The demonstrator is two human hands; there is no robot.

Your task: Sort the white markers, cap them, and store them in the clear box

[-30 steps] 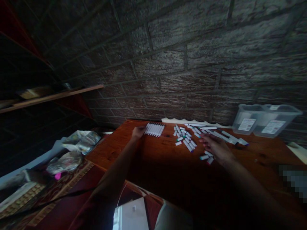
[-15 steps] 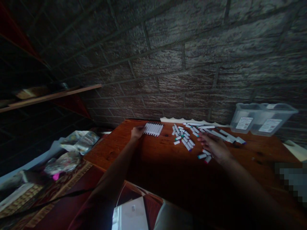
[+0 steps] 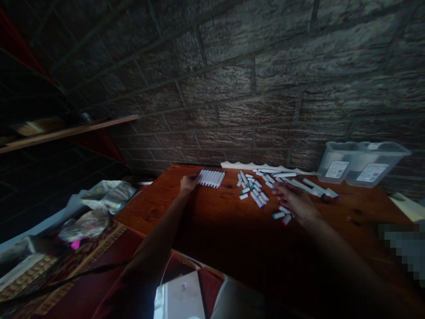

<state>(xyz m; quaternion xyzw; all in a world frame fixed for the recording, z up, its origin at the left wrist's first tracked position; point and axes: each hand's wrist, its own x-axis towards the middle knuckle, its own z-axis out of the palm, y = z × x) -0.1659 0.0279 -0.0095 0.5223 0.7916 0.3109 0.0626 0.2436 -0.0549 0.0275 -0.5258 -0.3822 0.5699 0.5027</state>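
Note:
On the wooden table, white markers with dark ends lie side by side in a neat row (image 3: 212,178). My left hand (image 3: 189,183) rests at the row's left end, its fingers stretched out against the outermost marker. To the right, a loose pile of white marker caps (image 3: 255,189) with coloured ends is spread out, some green, some purple. My right hand (image 3: 294,201) hovers at the pile's right side with its fingers extended, thumb side toward the caps. Just below it lie a few more caps (image 3: 280,215), one teal and one pink-ended. Its fingertips are dim.
Longer loose markers (image 3: 299,184) lie behind my right hand. A white wavy-edged strip (image 3: 239,166) runs along the brick wall. Two clear plastic bins (image 3: 358,165) with labels stand at the back right. Plastic bags (image 3: 108,195) lie left of the table, below a wooden shelf (image 3: 73,133).
The whole view has shifted very slightly to the left. Both hands, the row of markers and the caps keep nearly the same places relative to each other.

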